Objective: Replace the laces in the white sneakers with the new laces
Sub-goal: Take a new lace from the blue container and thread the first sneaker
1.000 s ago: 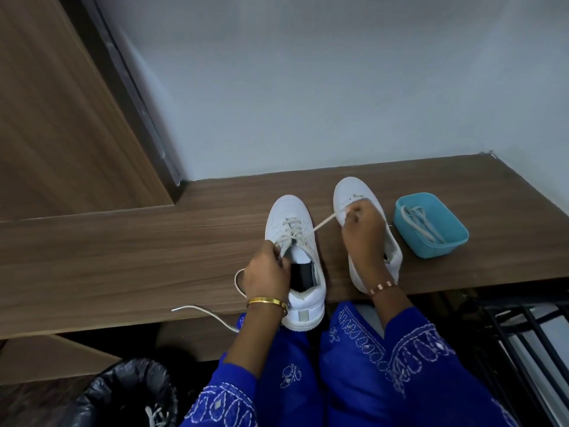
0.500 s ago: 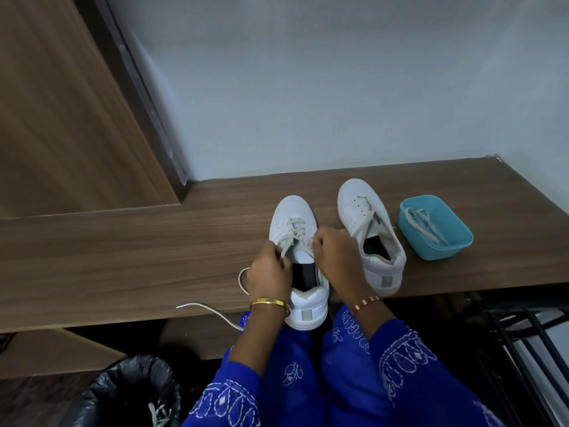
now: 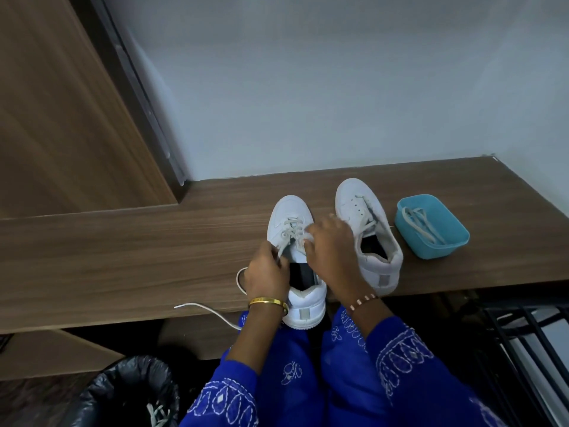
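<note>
Two white sneakers stand on the wooden shelf (image 3: 123,257), toes pointing away from me. The left sneaker (image 3: 289,211) is partly laced with a white lace (image 3: 289,231). My left hand (image 3: 268,272) pinches the left run of that lace beside the tongue. My right hand (image 3: 331,245) pinches the lace on the sneaker's right side. The lace's free end (image 3: 209,309) trails off the shelf's front edge at the left. The right sneaker (image 3: 366,229) stands beside it with a lace loosely across its top.
A blue plastic tub (image 3: 431,226) holding more laces sits at the right of the sneakers. A bin with a black liner (image 3: 123,392) stands below left, laces inside. A black metal rack (image 3: 523,349) is at lower right. The wall lies behind.
My right hand came back from over the right sneaker, where it pulled the lace out sideways, to the left sneaker's eyelets. My left hand stayed at the lace.
</note>
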